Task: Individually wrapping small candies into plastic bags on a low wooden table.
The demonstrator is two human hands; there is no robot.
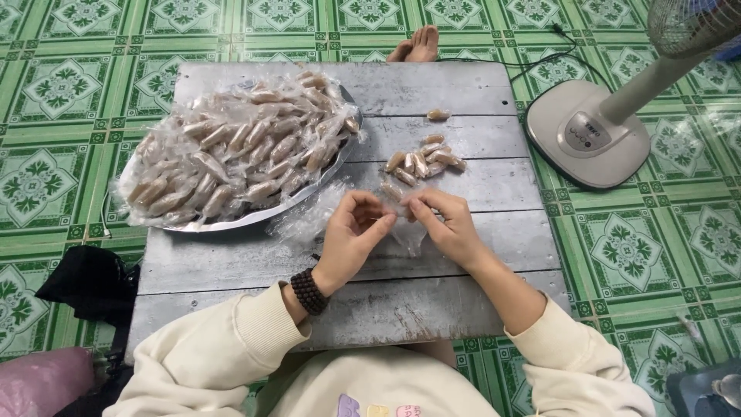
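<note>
Hands meet over the desk (231, 266): left hand (351, 232) and right hand (444, 224) both pinch a clear wrapper (397, 212). Wrapped candies (421, 161) lie just beyond; tray (262, 218) far left.

Even, soft daylight on my feed; shadows faint beneath my fingers (363, 224). Glare on the plastic wrappers (231, 154) up-left of the fingertips. Focus sharp there; slight wide-angle bending toward the frame edges.

tabletop (463, 262): weathered grey wood, rough | tray (255, 218): shiny metal | wrappers (231, 147): clear glossy plastic | floor (641, 247): glazed tile
</note>
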